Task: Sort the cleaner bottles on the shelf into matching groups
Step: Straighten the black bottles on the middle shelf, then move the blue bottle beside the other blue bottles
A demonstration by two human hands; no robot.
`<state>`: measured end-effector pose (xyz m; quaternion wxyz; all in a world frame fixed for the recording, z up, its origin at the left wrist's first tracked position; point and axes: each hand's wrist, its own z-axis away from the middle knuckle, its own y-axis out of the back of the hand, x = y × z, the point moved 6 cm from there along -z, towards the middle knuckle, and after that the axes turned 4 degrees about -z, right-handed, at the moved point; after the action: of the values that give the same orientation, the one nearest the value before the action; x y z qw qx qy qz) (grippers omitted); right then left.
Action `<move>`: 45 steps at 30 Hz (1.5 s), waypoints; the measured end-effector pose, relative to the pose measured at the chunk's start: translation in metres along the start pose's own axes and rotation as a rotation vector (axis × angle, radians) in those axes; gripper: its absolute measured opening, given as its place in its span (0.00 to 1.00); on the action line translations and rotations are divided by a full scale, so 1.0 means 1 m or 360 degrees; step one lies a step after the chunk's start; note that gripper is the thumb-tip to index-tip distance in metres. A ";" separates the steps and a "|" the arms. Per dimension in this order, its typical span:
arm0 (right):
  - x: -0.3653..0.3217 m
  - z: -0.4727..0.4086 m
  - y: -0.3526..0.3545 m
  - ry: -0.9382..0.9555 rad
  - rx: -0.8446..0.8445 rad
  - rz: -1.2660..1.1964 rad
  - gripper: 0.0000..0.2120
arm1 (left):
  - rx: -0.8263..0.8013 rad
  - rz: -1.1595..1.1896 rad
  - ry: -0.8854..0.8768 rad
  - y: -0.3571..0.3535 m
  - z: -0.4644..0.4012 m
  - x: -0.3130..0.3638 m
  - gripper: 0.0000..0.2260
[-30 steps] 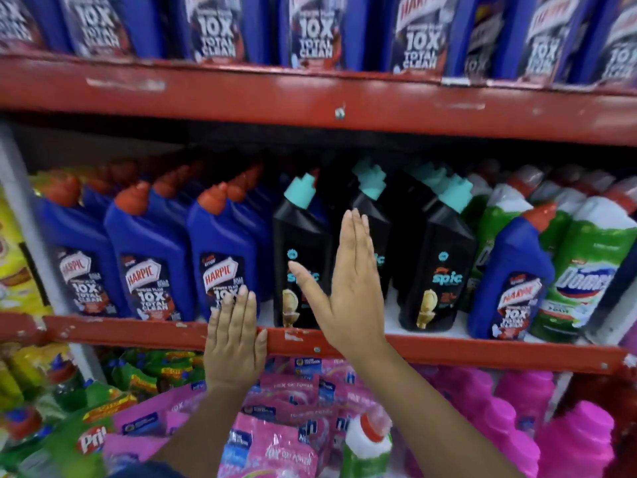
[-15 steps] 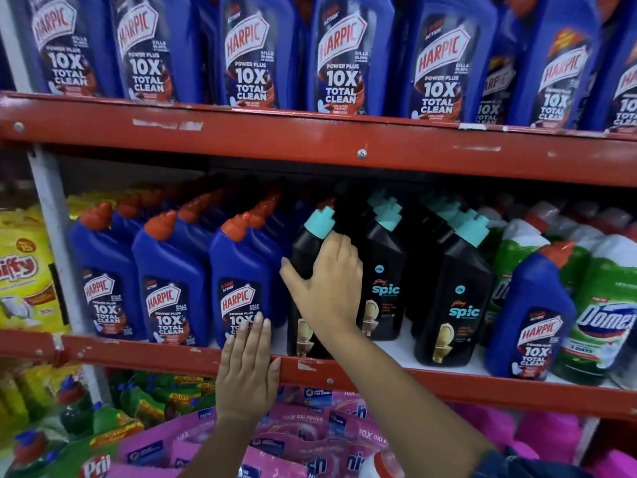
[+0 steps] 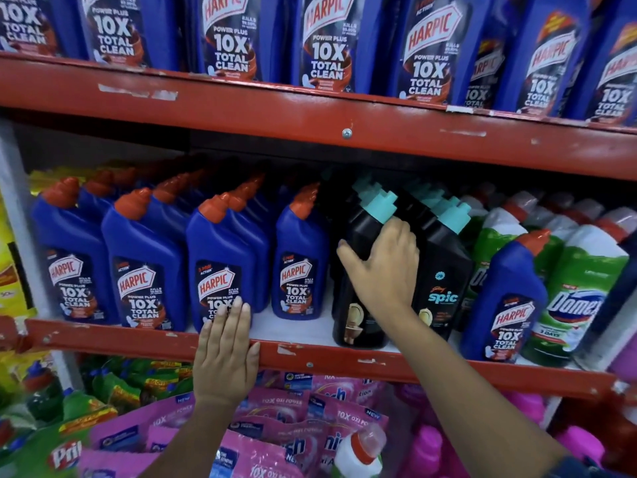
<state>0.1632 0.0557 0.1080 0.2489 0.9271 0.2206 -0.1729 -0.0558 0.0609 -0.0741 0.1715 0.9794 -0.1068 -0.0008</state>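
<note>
On the middle shelf, blue Harpic bottles (image 3: 148, 267) with orange caps fill the left side. Black Spic bottles (image 3: 444, 270) with teal caps stand in the centre. My right hand (image 3: 382, 270) grips the front black Spic bottle (image 3: 358, 326) at its shoulder, and the bottle leans slightly. One stray blue Harpic bottle (image 3: 506, 305) stands on the right among green and white Domex bottles (image 3: 579, 291). My left hand (image 3: 225, 350) lies flat on the red shelf edge (image 3: 327, 360), fingers together, touching the base of a Harpic bottle.
The red shelf above (image 3: 310, 112) carries a row of larger blue Harpic bottles (image 3: 327, 43). Below are pink pouches (image 3: 310, 419), green packs (image 3: 86, 408) and pink bottles (image 3: 431, 446). Yellow packs (image 3: 10, 270) sit at the far left past a white upright.
My right hand went from an open palm in front of the black bottles to a grip on the front Spic bottle. The view tilted up and closer. My left hand stayed on the shelf edge.
</note>
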 end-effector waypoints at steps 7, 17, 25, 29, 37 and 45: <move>0.006 0.009 -0.003 0.0055 0.0072 -0.0104 0.26 | -0.0015 0.0007 0.0007 -0.001 0.001 0.000 0.25; 0.021 0.058 -0.002 0.0205 0.0005 -0.0191 0.34 | 0.0025 0.0000 -0.0007 0.001 0.000 0.001 0.25; 0.075 0.084 0.045 0.0194 0.0106 0.0078 0.35 | 0.0042 0.0010 0.0011 0.002 0.000 0.003 0.25; 0.120 0.065 0.078 0.0037 0.0281 0.0169 0.35 | 0.0075 -0.0005 0.0006 0.003 0.001 0.002 0.25; 0.167 0.018 0.098 -0.0048 0.0303 0.0298 0.36 | 0.0026 0.0018 0.0017 0.002 0.001 0.002 0.25; 0.165 -0.002 0.097 -0.0043 0.0326 0.0216 0.23 | 0.0063 0.0020 0.0009 0.006 -0.001 0.004 0.25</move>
<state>0.3505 0.0343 0.0759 0.1671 0.9580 0.1351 -0.1898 -0.0530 0.0554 -0.0707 0.1525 0.9819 -0.1126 0.0052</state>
